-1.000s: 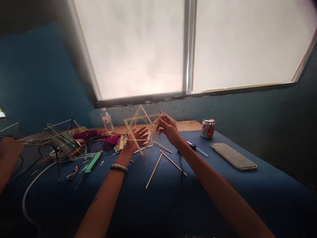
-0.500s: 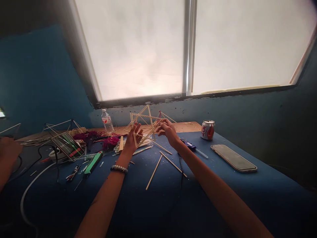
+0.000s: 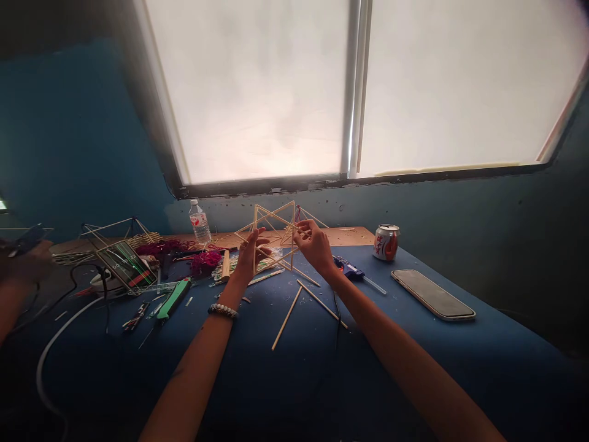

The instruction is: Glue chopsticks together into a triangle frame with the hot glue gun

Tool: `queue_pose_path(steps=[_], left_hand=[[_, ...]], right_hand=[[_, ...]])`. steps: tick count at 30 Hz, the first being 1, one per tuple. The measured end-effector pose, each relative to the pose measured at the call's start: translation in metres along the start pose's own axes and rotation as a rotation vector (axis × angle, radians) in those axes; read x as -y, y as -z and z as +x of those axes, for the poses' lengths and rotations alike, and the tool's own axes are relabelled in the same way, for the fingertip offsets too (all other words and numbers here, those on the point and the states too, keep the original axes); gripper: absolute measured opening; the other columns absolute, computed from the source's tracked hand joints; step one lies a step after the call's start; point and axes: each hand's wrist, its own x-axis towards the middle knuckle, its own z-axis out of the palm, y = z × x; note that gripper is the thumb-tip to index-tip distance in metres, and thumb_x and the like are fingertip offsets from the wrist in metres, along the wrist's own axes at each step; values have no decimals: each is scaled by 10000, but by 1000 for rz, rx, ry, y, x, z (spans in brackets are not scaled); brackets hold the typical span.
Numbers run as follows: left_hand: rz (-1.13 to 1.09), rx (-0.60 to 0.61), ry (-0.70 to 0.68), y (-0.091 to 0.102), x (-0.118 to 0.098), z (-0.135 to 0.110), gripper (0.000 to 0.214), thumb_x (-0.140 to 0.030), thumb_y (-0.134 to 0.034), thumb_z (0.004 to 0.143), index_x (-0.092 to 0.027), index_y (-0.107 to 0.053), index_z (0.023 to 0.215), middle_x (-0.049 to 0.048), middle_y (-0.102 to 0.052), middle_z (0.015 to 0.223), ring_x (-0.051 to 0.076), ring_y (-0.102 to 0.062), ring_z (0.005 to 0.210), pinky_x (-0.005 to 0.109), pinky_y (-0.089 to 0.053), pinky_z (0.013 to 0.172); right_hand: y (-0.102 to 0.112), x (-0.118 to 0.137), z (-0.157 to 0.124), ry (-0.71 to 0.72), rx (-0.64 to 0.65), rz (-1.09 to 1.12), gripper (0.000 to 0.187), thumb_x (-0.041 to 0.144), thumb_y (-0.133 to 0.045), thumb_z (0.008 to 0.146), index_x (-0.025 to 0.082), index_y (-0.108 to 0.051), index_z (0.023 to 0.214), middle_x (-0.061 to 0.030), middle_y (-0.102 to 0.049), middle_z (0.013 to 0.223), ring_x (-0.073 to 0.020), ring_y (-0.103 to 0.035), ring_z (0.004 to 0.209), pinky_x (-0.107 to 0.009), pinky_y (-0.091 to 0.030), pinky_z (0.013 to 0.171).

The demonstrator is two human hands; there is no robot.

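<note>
The star frame of thin wood sticks (image 3: 293,236) is at twelve o'clock, lower now and turned a bit. My left hand (image 3: 252,258) is open, with its fingers up against the sticks. My right hand (image 3: 315,244) pinches the frame's side. Two loose sticks (image 3: 286,318) lie under it. A glue gun (image 3: 348,268) is at one o'clock, a soda can (image 3: 386,242) at two.
</note>
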Motion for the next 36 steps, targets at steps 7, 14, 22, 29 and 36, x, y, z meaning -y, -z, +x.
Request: queue_pose_path(steps=[7,14,22,29,36], left_hand=[[3,16,-23,-1,1,0,635,-643,-718,719,-217,-664,1186,-4,-654,789,96,-630,555,233,-499,581],[-10,21,-20,-1,0,-1,642,-635,-733,708,-204,-662,1178,-23,-620,743,91,-624,548,224,-487,566],[-13,41,-22,0,1,-1,600,-626,-718,733,-219,-668,1171,-20,-620,768,92,-630,567,227,-493,570],[-30,56,-26,2,5,3,596,-607,-730,733,-200,-673,1164,-44,-573,644,96,-604,536,231,-499,570],[-18,70,-37,3,6,4,572,-600,-711,757,-200,-670,1164,-63,-526,564,96,-579,528,218,-486,555]], right_hand=[[0,0,-2,46,8,-46,189,339,-622,850,223,-610,999,-27,-704,894,-169,-637,697,-290,-461,648],[2,0,0,60,-9,-34,151,372,-594,899,222,-609,908,-31,-727,886,-177,-627,700,-290,-435,655],[2,-3,-3,184,-52,-212,178,341,-504,972,236,-596,861,-37,-724,941,-198,-632,766,-282,-374,648],[3,-2,-3,116,-54,-145,198,374,-474,973,238,-559,857,-29,-700,882,-194,-610,735,-279,-352,635],[4,-3,2,33,-74,-17,209,412,-451,952,237,-527,867,-27,-676,814,-189,-586,673,-287,-366,633]])
